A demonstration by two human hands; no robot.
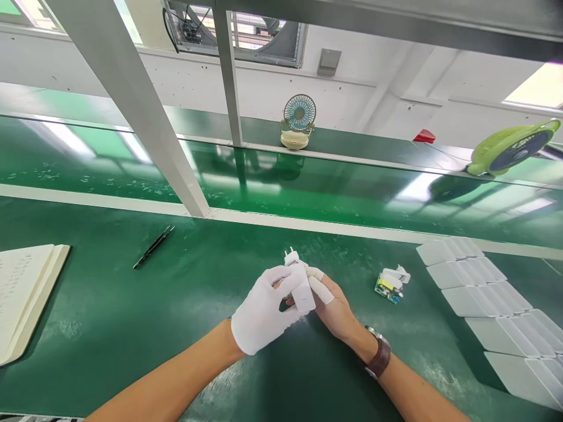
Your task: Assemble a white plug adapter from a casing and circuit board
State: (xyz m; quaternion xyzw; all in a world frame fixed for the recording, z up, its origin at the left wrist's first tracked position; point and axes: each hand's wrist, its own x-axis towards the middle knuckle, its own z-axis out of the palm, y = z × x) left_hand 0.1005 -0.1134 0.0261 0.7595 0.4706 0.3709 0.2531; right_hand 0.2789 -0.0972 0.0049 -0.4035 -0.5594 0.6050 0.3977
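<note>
A white plug-in power adapter (303, 293) is held above the green bench, its two metal pins pointing up and away from me. My left hand (268, 308), in a white glove, has its fingers closed around the adapter's left side. My right hand (332, 302), with white finger cots on some fingertips, grips it from the right; part of those fingers is hidden behind the adapter. To the right of my hands lies a small circuit board (391, 284) with white and yellow parts on it.
Black tweezers (153, 247) and an open notebook (33, 293) lie to the left. Rows of white plastic casings (492, 299) stand at the right. Beyond the bench's white edge strip runs a glossy green belt (281, 187), crossed by a metal post (132, 105). Small fans (299, 112) stand behind it.
</note>
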